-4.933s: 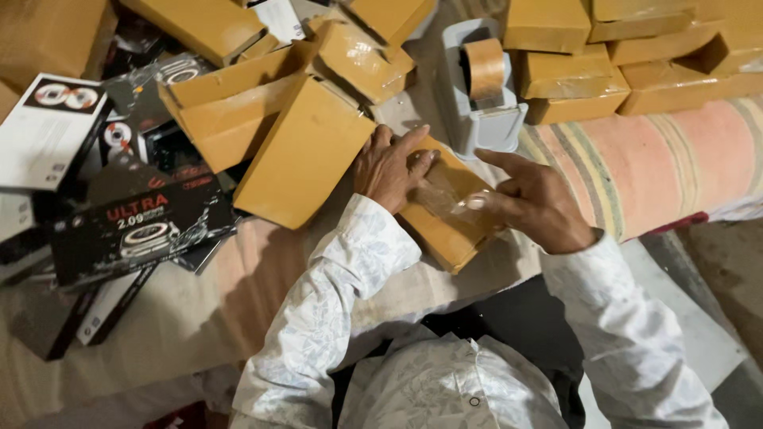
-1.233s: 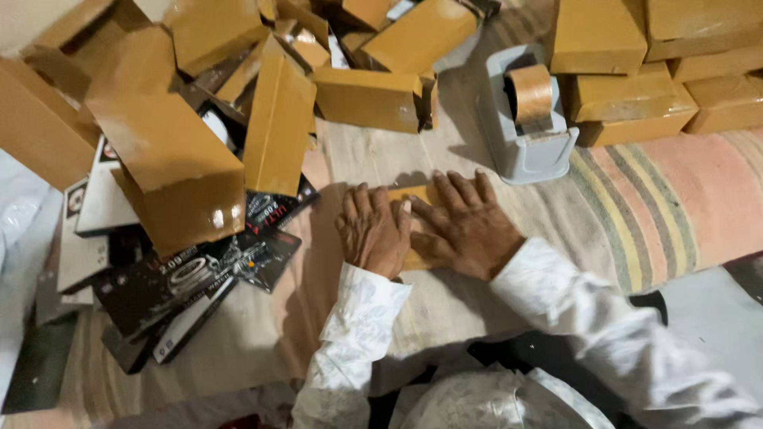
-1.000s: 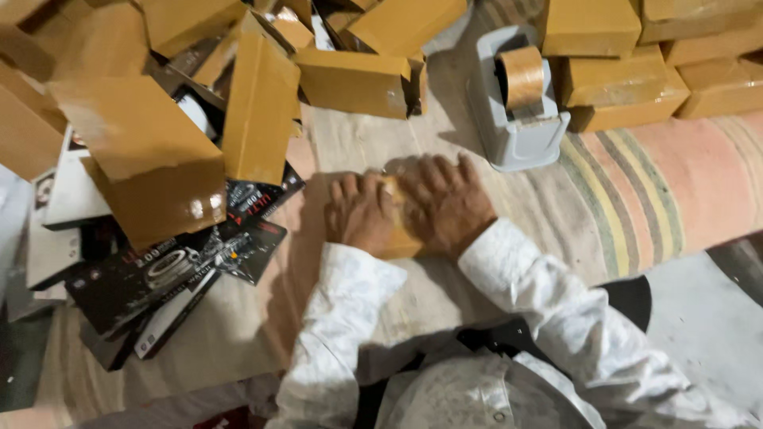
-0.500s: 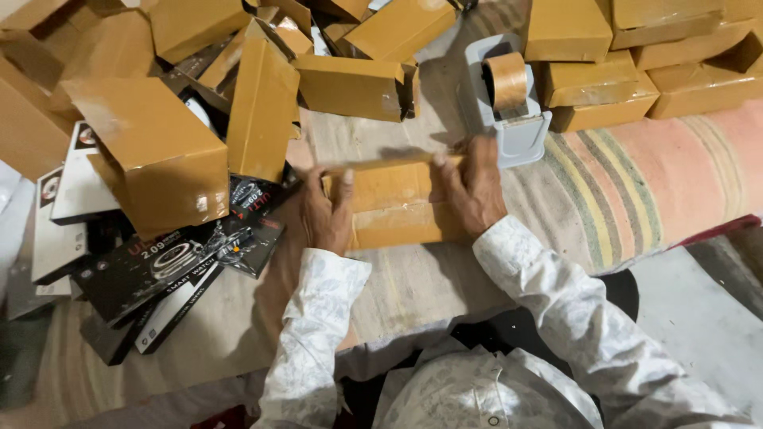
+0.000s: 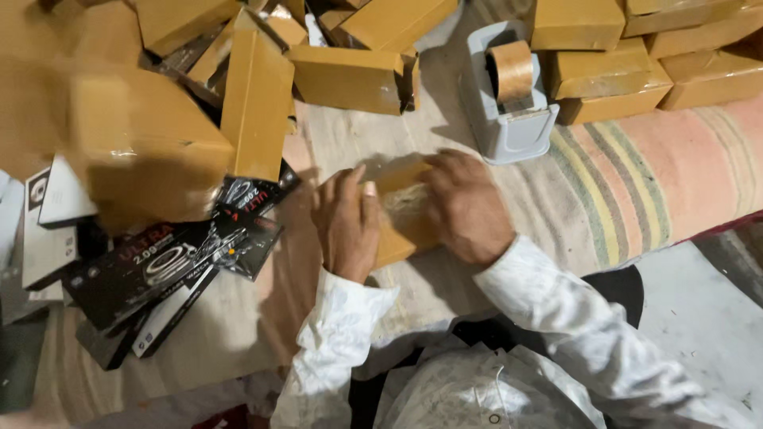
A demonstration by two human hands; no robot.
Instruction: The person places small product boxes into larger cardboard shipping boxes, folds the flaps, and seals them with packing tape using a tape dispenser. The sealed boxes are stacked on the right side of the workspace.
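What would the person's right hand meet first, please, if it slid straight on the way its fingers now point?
The right hand points up-left across the small brown box. Beyond that, probably bare cloth, then the brown box lying crosswise; depth is unclear.

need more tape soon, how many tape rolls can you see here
1. A brown tape roll sits in the grey dispenser, just beyond the right hand and the small brown box that both hands press on. More rolls may be hidden under the box piles.
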